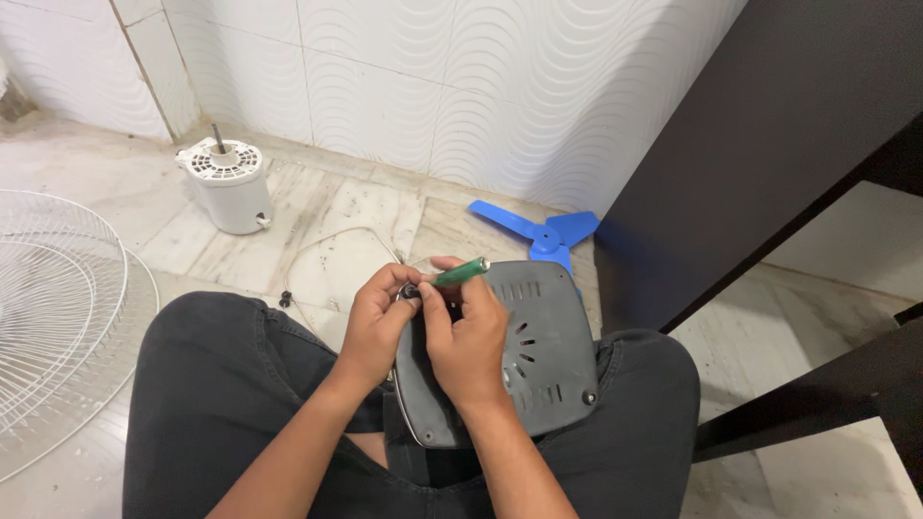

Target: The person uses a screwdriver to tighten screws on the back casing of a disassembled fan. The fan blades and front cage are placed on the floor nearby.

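A grey plastic fan housing cover (538, 356) with vent slots rests on my lap. My right hand (469, 336) grips a green-handled screwdriver (460, 273) over the cover's upper left corner. My left hand (377, 322) pinches a small dark part (411, 290) at that same corner, right by the screwdriver's tip. A thin wire runs from the cover out across the floor.
A white fan motor (229, 185) stands on the floor to the far left. White wire fan guards (58, 298) lie at the left. A blue fan blade (540, 231) lies by the tiled wall. Dark furniture (769, 163) stands at the right.
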